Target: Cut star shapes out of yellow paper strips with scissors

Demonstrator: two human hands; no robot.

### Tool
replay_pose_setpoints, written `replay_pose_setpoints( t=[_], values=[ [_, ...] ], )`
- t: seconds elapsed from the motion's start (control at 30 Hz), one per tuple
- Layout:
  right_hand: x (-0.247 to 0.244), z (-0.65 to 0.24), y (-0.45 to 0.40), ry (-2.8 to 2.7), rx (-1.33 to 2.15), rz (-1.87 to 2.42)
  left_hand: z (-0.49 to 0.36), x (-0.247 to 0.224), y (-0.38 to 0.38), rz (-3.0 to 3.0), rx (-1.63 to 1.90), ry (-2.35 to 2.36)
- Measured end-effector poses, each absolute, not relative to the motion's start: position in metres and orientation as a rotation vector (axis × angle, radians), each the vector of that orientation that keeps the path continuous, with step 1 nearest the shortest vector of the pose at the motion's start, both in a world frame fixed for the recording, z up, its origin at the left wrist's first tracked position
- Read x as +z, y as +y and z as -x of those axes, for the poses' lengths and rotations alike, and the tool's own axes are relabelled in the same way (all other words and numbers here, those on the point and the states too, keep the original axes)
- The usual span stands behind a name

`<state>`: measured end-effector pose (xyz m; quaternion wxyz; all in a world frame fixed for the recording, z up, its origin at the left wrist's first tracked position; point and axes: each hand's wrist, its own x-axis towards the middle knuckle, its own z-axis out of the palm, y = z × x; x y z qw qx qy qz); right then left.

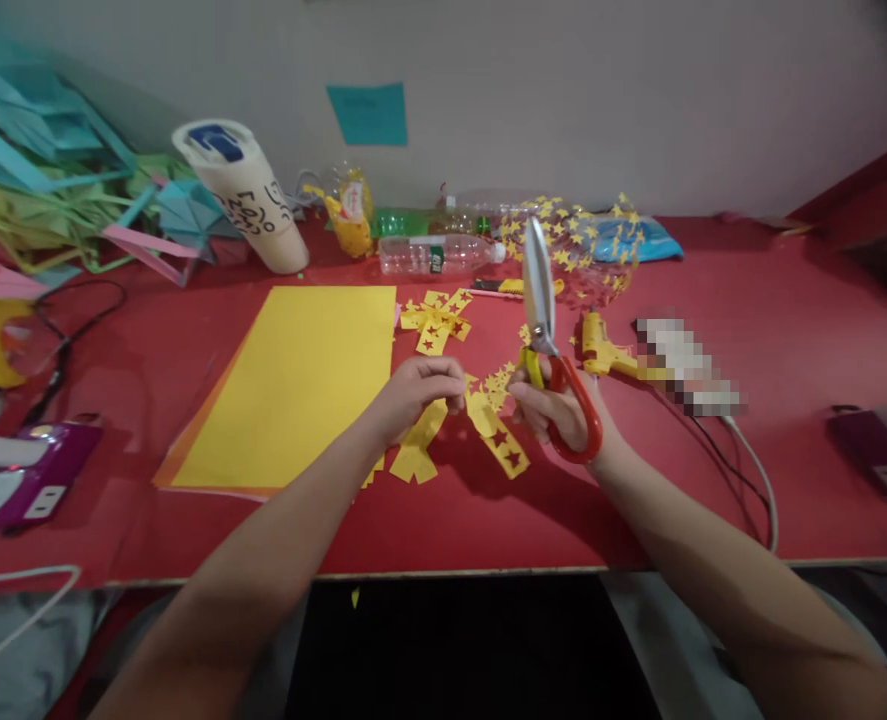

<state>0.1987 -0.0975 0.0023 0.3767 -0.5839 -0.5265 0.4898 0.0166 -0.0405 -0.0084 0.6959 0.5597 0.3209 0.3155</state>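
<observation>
From where I stand: right hand (559, 408) has scissors (539, 285), fingers wrapped at the red-and-yellow handles, blades together and pointing up, away from the person. Left hand (422, 395) is over the worktop (443, 530), thumb and index drawn narrow, tips near together; can't tell if anything small is pinched between them. Punched strip (499, 437), yellow with star holes, lies between the hands, top end by the left fingertips. Plain offcut (417, 450) sits just below the left hand, partly under it. Pile of loose stars (499, 383) is between the hands too, right by the right fingers. More punched scraps (435, 322) farther back, past the left hand. Yellow sheets (293, 380) stacked left of that, orange edge showing underneath, left forearm crossing the near corner. Glue gun (599, 345) on its side, just right of the scissors. Cutter (510, 287) lies behind the blades. Clear bottle (428, 256) on its side behind the scraps, star cluster (563, 235) to its right, near the wall.
</observation>
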Motion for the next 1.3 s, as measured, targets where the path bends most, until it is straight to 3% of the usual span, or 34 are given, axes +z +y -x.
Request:
replay_pose_setpoints(
  t=[0.4,0.8,0.87,0.97,1.07,1.3],
  values=[
    [-0.004,-0.19,-0.102,-1.414,1.262,1.563,-0.027,-0.015,-0.052,-1.614,0.559,0.817],
    [-0.015,-0.22,-0.071,-1.63,0.627,2.005,-0.018,-0.01,-0.043,-1.49,0.643,0.766],
    [-0.013,-0.217,-0.074,-1.583,0.692,1.961,-0.018,-0.011,-0.043,-1.432,0.647,0.768],
    [-0.006,-0.208,-0.085,-1.482,1.259,1.703,-0.019,-0.013,-0.043,-1.296,0.669,0.751],
    [-0.001,-0.198,-0.095,-1.457,1.508,1.53,-0.02,-0.016,-0.042,-1.172,0.715,0.736],
    [-0.002,-0.193,-0.099,-1.341,1.363,1.536,-0.023,-0.015,-0.041,-1.113,0.832,0.8]
  ],
)
